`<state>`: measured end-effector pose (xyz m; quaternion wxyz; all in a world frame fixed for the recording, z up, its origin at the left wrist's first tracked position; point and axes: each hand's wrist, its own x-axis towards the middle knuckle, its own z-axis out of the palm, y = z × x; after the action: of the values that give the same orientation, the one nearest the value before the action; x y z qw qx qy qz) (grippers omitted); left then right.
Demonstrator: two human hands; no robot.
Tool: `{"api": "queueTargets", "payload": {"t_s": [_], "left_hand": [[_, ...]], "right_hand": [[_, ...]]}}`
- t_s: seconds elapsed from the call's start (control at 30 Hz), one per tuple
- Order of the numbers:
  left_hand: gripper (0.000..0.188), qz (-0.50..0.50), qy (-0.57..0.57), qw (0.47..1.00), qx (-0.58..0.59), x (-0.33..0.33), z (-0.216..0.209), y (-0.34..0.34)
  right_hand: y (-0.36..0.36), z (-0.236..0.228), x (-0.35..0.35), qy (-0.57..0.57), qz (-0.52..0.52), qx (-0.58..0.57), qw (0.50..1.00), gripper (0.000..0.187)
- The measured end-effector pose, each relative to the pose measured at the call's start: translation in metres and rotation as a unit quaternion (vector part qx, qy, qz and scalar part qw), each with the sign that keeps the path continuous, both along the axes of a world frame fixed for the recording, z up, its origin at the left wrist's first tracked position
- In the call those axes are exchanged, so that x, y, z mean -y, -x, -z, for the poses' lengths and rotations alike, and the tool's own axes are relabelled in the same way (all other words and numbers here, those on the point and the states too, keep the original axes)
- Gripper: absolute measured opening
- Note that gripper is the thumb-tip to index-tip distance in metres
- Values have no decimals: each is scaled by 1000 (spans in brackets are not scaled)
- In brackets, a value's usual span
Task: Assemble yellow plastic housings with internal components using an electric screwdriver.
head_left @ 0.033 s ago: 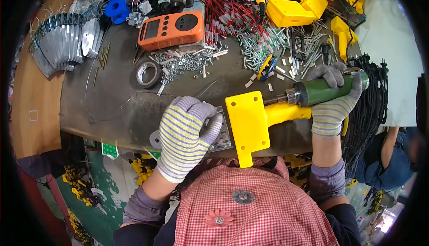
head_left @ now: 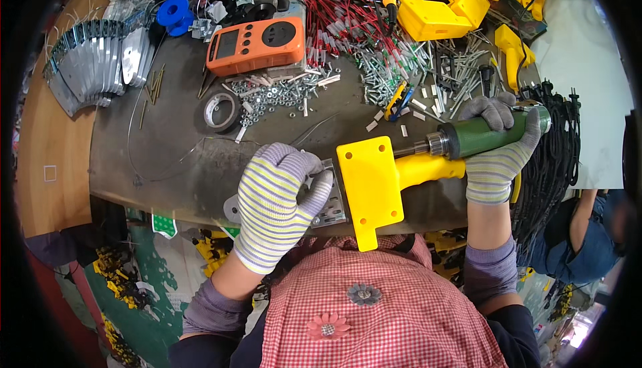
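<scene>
My right hand (head_left: 498, 157), in a striped glove, is wrapped round a green power screwdriver (head_left: 481, 135) lying sideways. Its metal bit runs left toward the top edge of a yellow plastic housing with a handle (head_left: 371, 187). The handle reaches right, close under the tool, up to my right hand. My left hand (head_left: 281, 201), gloved the same way, is closed on a perforated metal plate (head_left: 332, 204) at the housing's left side. Part of this plate is hidden beneath my fingers, and its rounded end shows left of the hand.
Beyond my hands lie an orange meter (head_left: 257, 45), a tape roll (head_left: 222, 112), loose nuts (head_left: 274, 97), screws (head_left: 384, 77) and small pliers (head_left: 399, 100). Yellow housings (head_left: 438, 17) are piled at the back right. Black cables (head_left: 552, 147) hang at right; metal blades (head_left: 90, 60) stand left.
</scene>
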<state>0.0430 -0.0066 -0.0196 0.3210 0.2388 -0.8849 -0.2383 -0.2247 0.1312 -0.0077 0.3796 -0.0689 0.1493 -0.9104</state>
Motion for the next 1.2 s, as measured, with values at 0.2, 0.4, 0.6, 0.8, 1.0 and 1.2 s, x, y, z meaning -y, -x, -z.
{"api": "queueTargets", "payload": {"t_s": [0.2,0.4,0.6,0.8,1.0,1.2], "left_hand": [[21,30,-7,999,-18,4,0,1],[23,47,-21,998,-21,5,-1,1],[23,40,-48,998,-12,6,-4,0],[24,51,-37,998,-16,7,-3,1],[23,106,48,993,12,16,-2,1],[21,192,86,973,97,35,-2,4]], "right_hand": [[4,1,1,-8,-4,21,1000,34],[4,1,4,-15,-2,20,1000,35],[3,0,6,-26,9,41,999,36],[4,0,7,-7,-5,43,999,36],[0,-4,9,-31,17,44,998,36],[0,2,9,-21,3,29,999,35]]}}
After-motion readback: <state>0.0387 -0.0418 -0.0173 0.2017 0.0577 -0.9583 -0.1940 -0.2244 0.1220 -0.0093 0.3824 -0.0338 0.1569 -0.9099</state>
